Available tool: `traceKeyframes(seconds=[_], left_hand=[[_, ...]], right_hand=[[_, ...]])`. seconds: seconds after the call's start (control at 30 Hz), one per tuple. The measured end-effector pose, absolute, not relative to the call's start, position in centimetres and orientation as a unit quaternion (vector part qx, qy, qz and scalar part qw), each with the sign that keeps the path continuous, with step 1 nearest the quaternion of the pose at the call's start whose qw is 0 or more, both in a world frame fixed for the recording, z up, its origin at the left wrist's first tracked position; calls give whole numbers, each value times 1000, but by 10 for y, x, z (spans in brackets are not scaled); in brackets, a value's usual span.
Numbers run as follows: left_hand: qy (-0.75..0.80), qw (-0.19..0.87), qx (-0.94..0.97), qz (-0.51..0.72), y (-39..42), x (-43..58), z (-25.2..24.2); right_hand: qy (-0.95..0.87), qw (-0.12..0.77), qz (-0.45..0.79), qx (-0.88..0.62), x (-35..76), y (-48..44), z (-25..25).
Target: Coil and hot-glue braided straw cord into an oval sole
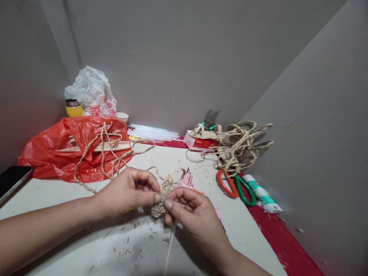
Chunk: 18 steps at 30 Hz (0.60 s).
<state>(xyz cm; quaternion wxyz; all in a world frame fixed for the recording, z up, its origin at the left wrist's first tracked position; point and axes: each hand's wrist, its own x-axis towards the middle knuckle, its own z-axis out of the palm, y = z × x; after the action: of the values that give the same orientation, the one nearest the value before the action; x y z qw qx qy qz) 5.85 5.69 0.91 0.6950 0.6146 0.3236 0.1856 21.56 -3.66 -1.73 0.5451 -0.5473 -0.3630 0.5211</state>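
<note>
My left hand (129, 191) and my right hand (189, 212) meet over the middle of the table, both pinched on a small woven piece of straw braid (164, 190). The braid's loose end loops up and trails left across a red plastic bag (57, 149). Thumb and fingers of each hand press the braid from opposite sides. A pink object (186, 179) lies just behind my right hand, partly hidden.
A tangle of straw braid (238, 147) sits at the back right on a red box (198, 142). Scissors with orange and green handles (237, 186), a glue tube (261, 193), clear glue sticks (152, 132), a white bag (92, 92), a yellow flask (74, 108) and a phone (13, 178) surround the white table (86, 245).
</note>
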Motion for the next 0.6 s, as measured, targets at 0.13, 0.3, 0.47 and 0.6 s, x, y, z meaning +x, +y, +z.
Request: traceKeyframes(seconds=[0.13,0.3,0.47,0.6], left_hand=[[327,688,623,179,56,57,8],[323,694,621,168,57,56,12],[337,693,609,186,56,59,11],[350,697,592,200,53,61,8]], right_hand=[[-354,547,512,-559,215,-35,-15],[-361,560,501,-553,216,-35,-15],[-366,564,487,-557,215,-36,-16],[-376,569,466,-564,214,-36,-19]])
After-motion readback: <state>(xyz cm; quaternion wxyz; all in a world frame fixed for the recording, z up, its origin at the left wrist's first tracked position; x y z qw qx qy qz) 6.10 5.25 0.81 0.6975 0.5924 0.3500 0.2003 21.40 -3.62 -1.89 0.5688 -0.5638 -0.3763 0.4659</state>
